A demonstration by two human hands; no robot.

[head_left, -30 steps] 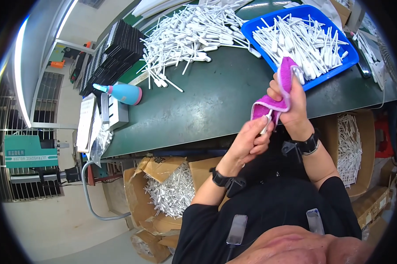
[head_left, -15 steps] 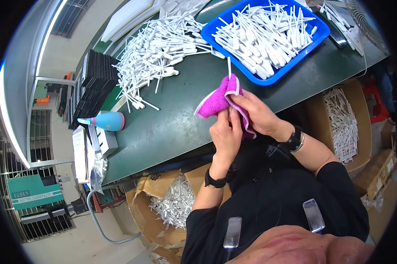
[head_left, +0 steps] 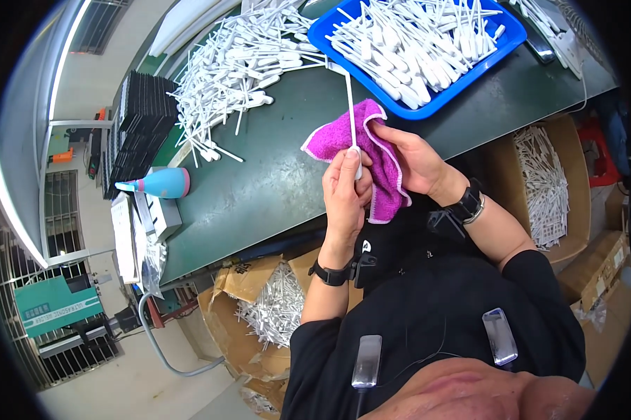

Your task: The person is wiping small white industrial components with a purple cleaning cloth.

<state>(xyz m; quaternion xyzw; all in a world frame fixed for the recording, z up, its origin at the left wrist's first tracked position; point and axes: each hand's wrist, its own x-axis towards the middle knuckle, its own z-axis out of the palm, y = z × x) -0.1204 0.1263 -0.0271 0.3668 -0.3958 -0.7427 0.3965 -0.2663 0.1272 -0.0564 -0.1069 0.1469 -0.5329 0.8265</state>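
Observation:
My left hand (head_left: 345,192) pinches the handle end of a thin white plastic stick (head_left: 351,115), whose shaft points up and away over the table. Behind the stick hangs a magenta cloth (head_left: 384,171) with a pale hem. My right hand (head_left: 420,162) holds that cloth, thumb on top, its other fingers partly hidden by it. Just beyond my hands is a blue tray (head_left: 431,112) heaped with similar white sticks (head_left: 399,49). A loose pile of more white sticks (head_left: 238,63) lies to the left of the tray.
On the green table (head_left: 259,175) stand a stack of black trays (head_left: 144,115) and a blue squeeze bottle (head_left: 165,183) at the left. Cardboard boxes of white parts sit below, one to the left (head_left: 221,308) and one to the right (head_left: 574,210). A fan (head_left: 585,35) is far right.
The white stick has come out of the cloth's folds and now shows along its length in my left hand. The cloth has opened out and hangs from my right hand.

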